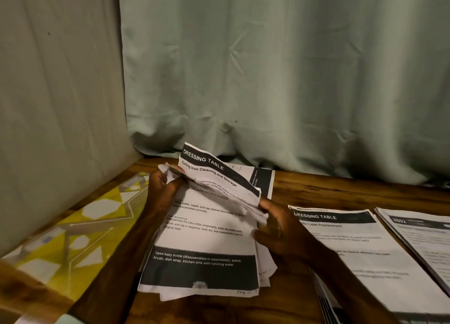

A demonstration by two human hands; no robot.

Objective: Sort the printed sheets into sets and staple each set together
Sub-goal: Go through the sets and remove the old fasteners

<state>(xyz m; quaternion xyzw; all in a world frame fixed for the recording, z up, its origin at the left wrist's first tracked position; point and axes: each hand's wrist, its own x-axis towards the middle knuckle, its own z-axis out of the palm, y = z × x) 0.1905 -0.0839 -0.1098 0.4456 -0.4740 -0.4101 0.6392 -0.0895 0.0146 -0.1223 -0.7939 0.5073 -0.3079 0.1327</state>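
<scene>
A loose stack of printed sheets lies in front of me on the wooden table. Its top sheet, headed "DRESSING TABLE", is folded up and back. My left hand pinches the upper left corner of the sheets. My right hand grips the right edge of the stack, fingers curled among the fanned pages. To the right lies a sorted pile headed "DRESSING TABLE", and a second pile reaches the right frame edge. No stapler is in view.
A yellow and white patterned mat covers the table's left side. A grey wall stands on the left and a pale green curtain hangs behind the table. More sheet edges poke out under my right forearm.
</scene>
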